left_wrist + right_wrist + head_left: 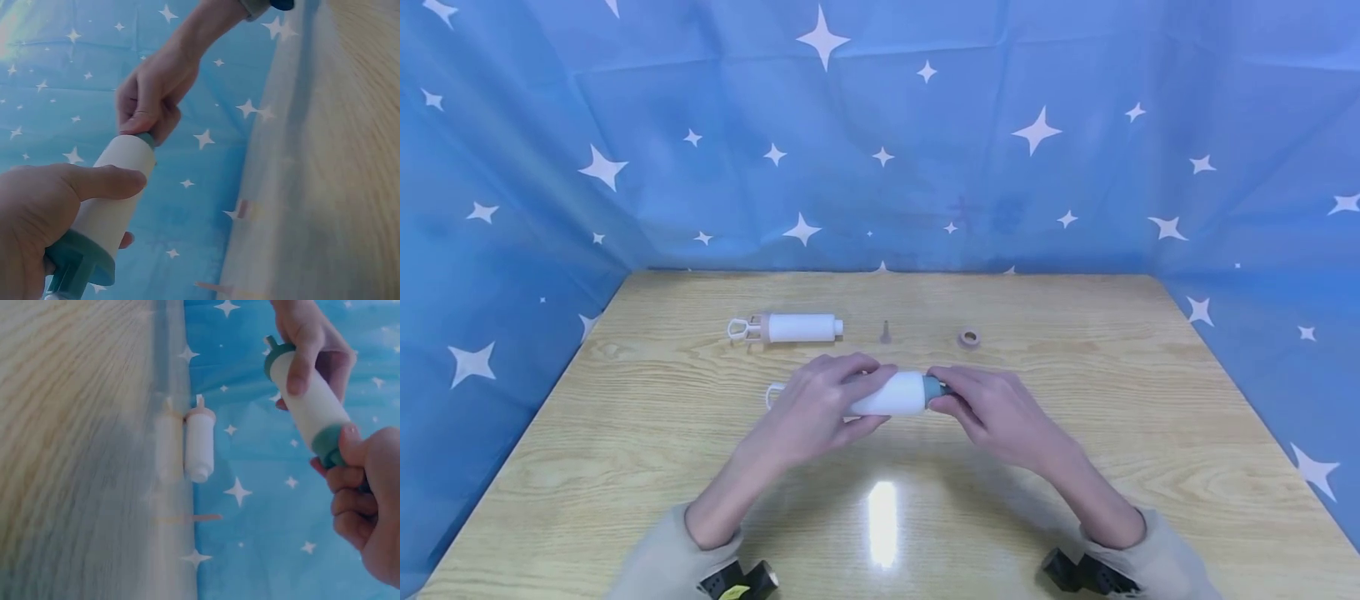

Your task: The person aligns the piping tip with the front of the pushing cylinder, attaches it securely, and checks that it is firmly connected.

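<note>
Left grip and right grip curl, forearms angled inward.

There are two hands, two white cylinders, one small thin-stemmed piece, one ring and one table.

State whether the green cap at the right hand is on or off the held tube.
On: the green cap covers the end of the white tube, the right hand gripping that cap. Tightness: cannot tell.
</note>
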The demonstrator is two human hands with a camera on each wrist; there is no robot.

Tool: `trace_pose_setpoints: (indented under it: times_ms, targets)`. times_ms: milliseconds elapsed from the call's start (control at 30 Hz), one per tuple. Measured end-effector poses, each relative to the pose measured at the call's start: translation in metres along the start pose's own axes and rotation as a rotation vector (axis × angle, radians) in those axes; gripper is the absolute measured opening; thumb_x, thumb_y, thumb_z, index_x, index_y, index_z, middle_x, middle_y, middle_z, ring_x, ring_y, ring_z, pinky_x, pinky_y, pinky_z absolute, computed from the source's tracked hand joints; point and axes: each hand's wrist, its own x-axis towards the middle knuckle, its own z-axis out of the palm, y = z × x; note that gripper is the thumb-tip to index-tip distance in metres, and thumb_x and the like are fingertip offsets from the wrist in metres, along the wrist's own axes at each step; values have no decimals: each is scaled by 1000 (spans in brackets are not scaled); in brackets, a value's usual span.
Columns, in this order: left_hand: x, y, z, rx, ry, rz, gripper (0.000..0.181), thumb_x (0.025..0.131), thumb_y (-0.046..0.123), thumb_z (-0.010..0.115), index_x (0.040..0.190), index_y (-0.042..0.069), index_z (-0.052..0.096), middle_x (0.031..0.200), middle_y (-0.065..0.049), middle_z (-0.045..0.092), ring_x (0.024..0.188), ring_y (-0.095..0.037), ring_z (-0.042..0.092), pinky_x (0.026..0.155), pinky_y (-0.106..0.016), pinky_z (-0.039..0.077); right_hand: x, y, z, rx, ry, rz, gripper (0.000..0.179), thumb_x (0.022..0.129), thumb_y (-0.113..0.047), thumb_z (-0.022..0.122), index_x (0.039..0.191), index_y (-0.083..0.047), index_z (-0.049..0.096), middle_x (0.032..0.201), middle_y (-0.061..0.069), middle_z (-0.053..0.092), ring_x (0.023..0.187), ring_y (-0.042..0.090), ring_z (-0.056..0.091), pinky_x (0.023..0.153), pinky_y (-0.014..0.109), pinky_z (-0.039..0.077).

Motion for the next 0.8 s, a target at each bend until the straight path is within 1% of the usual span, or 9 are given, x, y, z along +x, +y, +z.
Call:
trace_pose_setpoints:
  times_ms: [100,200,300,400,467,533,633,733,800]
  targets:
    - [0,-1,6,33,-1,-11,49,78,22,88,121,7,71,109,-11,71,90,-25,70,80,-39,59,-1,4,2,18,-7,45,37,106,-35,49,111,-4,69,85,-3,66,61,-1,47,51,18,43]
    - [0,-4,11,33,-33,-53,50,79,21,87,123,7,70,110,-11,71,91,-26,70,81,-41,59,0,8,5,19,-39,119,30,103,-32,58,112,-6,70,84,-5,65,59,0,44,52,19,43]
    - [-3,-10,16,-11,-108,-116,52,79,20,87,126,7,69,111,-11,70,92,-25,69,81,-41,59,2,10,10,-7,-120,192,25,100,-27,64,112,-6,70,87,-5,67,61,1,47,55,22,46]
    - [-8,-18,23,-71,-192,-175,55,79,18,87,129,7,68,113,-12,70,94,-26,69,83,-40,59,2,13,15,-22,-197,243,25,99,-24,65,112,-3,70,93,0,71,64,1,51,58,23,49]
    - [-12,-23,27,-96,-236,-198,55,79,16,87,130,7,67,115,-14,69,95,-27,69,83,-40,59,0,17,17,-29,-232,272,25,99,-23,66,112,-2,69,93,2,71,64,1,52,58,23,49]
    - [-15,-27,32,-107,-267,-211,56,79,14,87,131,7,66,117,-15,69,98,-28,68,85,-40,59,-1,20,19,-22,-261,288,24,98,-21,67,110,-2,70,92,2,71,63,2,52,58,23,49]
    - [-17,-32,38,-114,-298,-218,55,79,13,86,130,7,67,117,-16,69,99,-28,69,86,-39,58,-4,25,21,9,-322,306,21,98,-18,68,111,-2,70,93,1,71,70,5,60,63,24,54]
    - [-19,-34,42,-112,-311,-219,53,78,11,86,127,5,67,115,-16,69,97,-28,69,86,-40,58,-6,27,21,47,-379,314,16,97,-12,68,109,-3,70,94,2,72,77,9,65,68,25,56]
    - [-20,-35,43,-108,-315,-223,52,77,10,86,126,5,68,114,-16,69,97,-29,69,86,-41,58,-7,28,20,53,-402,330,12,96,-8,69,107,-3,72,93,2,72,78,9,64,67,24,56]
